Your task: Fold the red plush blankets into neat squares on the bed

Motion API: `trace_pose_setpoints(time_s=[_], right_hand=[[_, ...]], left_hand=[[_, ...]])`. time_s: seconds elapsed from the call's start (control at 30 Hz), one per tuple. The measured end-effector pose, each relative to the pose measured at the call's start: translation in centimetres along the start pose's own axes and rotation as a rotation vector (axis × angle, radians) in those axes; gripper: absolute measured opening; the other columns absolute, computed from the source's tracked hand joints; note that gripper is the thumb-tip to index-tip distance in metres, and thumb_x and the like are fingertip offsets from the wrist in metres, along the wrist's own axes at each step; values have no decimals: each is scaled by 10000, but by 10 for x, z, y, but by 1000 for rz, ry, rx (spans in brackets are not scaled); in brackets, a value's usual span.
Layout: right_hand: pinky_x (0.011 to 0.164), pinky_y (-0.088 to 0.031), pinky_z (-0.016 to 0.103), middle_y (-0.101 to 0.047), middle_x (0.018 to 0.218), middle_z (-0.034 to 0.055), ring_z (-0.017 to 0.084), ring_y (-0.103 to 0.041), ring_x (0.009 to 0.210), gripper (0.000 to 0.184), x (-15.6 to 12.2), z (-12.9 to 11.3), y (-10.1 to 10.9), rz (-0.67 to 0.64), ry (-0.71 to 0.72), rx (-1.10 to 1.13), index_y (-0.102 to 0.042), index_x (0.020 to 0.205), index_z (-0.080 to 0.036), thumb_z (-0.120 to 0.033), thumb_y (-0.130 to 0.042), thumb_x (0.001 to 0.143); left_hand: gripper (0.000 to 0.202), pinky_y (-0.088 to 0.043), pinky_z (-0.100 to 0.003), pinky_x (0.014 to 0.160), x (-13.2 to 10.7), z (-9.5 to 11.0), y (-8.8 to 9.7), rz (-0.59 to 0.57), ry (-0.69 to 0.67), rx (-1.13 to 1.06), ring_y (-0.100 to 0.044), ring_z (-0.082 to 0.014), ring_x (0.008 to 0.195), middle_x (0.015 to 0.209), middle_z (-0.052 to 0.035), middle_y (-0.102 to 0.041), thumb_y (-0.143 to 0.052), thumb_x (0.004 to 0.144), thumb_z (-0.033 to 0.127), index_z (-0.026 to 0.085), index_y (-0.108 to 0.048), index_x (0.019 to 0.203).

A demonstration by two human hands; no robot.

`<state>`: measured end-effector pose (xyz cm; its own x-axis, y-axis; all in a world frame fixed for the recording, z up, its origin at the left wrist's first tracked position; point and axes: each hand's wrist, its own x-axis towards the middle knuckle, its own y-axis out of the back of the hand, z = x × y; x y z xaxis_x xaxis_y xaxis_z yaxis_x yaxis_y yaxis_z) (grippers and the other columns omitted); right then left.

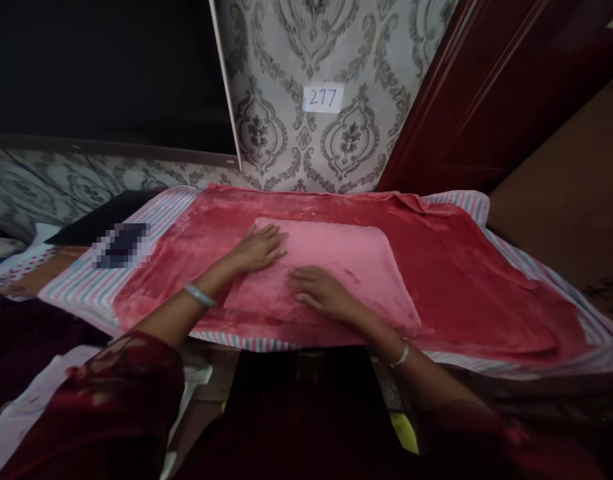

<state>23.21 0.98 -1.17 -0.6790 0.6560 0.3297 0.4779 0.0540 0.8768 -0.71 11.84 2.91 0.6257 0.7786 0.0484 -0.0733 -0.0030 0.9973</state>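
A pink plush fabric piece (346,257), roughly rectangular with rounded corners, lies flat on a larger red plush cloth (456,280). My left hand (259,250) rests palm down at the pink piece's upper left part, its fingers stretched out. Nearer the middle, my right hand (321,290) lies on the pink surface with slightly bent fingers and looks a little blurred. Neither hand grips anything. Small dark creases show in the pink pile to the right of my right hand.
A striped cloth (91,283) is spread under the red one and shows at its edges. On its left part is a dark pixelated object (122,245). Behind are a large screen (106,73), patterned wallpaper with a "277" label (323,98), and a dark red wooden panel (466,100).
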Motion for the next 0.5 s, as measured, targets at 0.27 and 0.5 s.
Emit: trace_pose_setpoints(time_s=[0.27, 0.5], right_hand=[[1177, -370, 617, -555, 1522, 119, 335, -436, 1464, 522, -123, 54, 33, 281, -472, -314, -583, 1471, -236, -473, -371, 1057], [1239, -306, 571, -481, 1592, 64, 275, -361, 1518, 522, -145, 72, 8, 374, -553, -226, -548, 1495, -275, -472, -360, 1050]], left_hand=[[659, -194, -567, 1270, -96, 25, -40, 112, 37, -50, -249, -298, 1569, 1681, -140, -315, -307, 1033, 589, 232, -392, 1581], [654, -253, -497, 1276, -96, 19, -69, 206, 25, -143, -238, -263, 1575, 1693, -112, -295, -257, 1043, 567, 203, -410, 1565]])
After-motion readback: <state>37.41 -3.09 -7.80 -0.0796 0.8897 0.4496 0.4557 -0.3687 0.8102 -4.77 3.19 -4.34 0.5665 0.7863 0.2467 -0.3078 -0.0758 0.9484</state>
